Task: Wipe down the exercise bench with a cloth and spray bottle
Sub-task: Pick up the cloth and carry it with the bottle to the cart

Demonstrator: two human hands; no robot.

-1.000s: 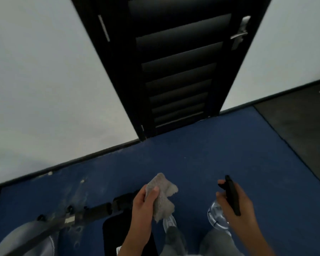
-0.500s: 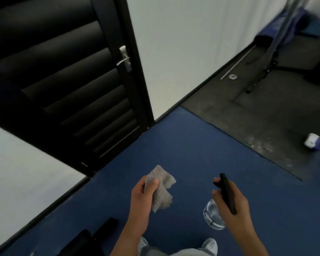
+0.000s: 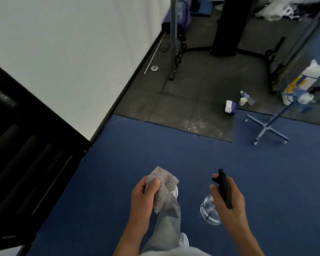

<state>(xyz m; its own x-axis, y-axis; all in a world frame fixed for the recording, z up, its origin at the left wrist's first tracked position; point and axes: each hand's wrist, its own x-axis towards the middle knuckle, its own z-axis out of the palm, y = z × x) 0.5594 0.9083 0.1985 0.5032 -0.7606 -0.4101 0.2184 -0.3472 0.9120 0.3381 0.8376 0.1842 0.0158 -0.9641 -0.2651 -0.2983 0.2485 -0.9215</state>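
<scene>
Nearest the camera, the left hand [image 3: 142, 198] grips a crumpled grey woven cloth [image 3: 163, 189]. The thumb is pressed over the cloth's front and the fingers are curled behind it, so the loose end hangs down. Just beside it to the right, and apart from it, the right hand [image 3: 229, 198] is wrapped round the black trigger head of a clear round plastic spray bottle [image 3: 210, 211]. Its fingertips curl past the nozzle and the bottle's body hangs below the palm.

Under both hands are a grey trouser leg [image 3: 166, 228] and a white shoe [image 3: 184, 241], standing on the blue carpet floor [image 3: 174, 145]. A black louvred door [image 3: 26, 154] fills the left side against the white wall [image 3: 72, 52].

Past the carpet's far edge lie dark grey rubber floor tiles [image 3: 192, 89]. Near that edge on the tiles are a white and purple pack [image 3: 230, 106] and a small clear plastic bottle [image 3: 245, 98]. A blue cross-shaped wheeled stand base [image 3: 268, 126] sits on the carpet close by. Further back stands a black metal rack frame [image 3: 225, 34], and a thin metal rod [image 3: 152, 56] lies along the wall.
</scene>
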